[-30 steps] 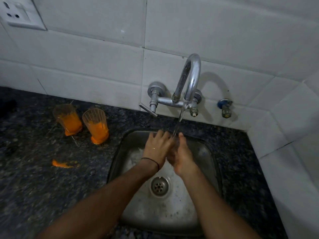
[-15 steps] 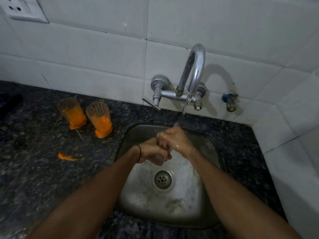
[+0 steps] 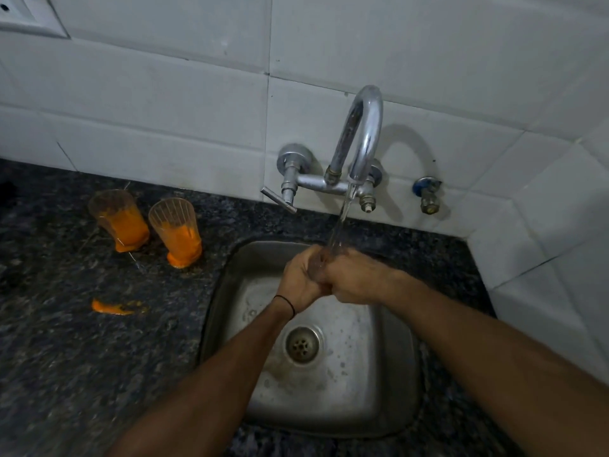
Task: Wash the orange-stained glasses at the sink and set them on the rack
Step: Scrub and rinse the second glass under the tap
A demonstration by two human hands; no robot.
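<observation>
Under the running tap (image 3: 362, 140), left hand (image 3: 298, 282) and right hand (image 3: 354, 280) press together, curled; no writing legible.

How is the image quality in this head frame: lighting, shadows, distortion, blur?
Head view: dim and uneven, the counter nearly black, the tiles brighter; the tap throws a soft shadow on the wall; wide-angle bending curves the tile lines; the water stream is smeared; both glasses stay readable.

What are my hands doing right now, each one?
Left hand: curled shut against the right, under the running water, no glass in it.
Right hand: curled shut against the left, likewise empty.
</observation>
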